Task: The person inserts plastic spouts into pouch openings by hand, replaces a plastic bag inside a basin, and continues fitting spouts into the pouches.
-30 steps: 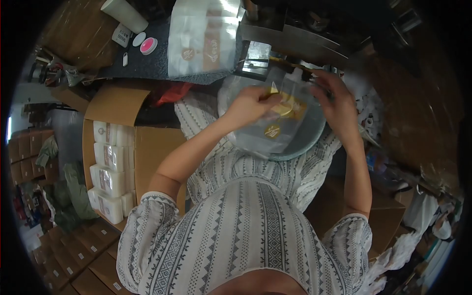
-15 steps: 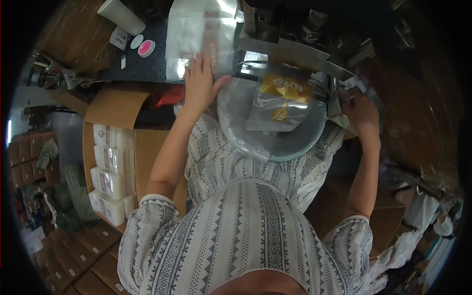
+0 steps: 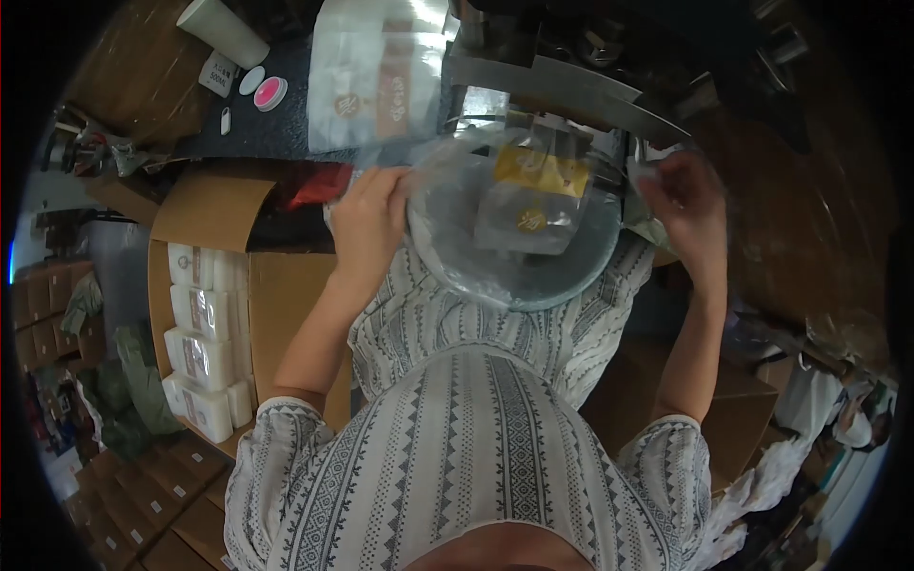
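Observation:
My left hand [image 3: 369, 217] is closed at the front edge of a stack of clear printed plastic bags [image 3: 376, 81], pinching a clear plastic bag that is blurred by motion. My right hand [image 3: 687, 195] is raised at the right side of a metal machine [image 3: 586, 81], its fingers curled together; what they hold, if anything, is smeared. Between my hands, a clear bag with a yellow printed band [image 3: 541, 186] lies over a round, plastic-covered stool-like surface [image 3: 571, 276], below the machine's metal bar.
An open cardboard box [image 3: 214, 205] with several stacked white packs [image 3: 200, 357] stands at my left. On the dark worktop [image 3: 286, 119] are a white cup [image 3: 224, 33], a small tub of pink stuff [image 3: 270, 93] and its lid. Brown cartons [image 3: 143, 485] are stacked at lower left.
My left hand has come down off the top of the bag stack to its front edge, now with a bag in its fingers. My right hand has lifted slightly. The view has shifted a little.

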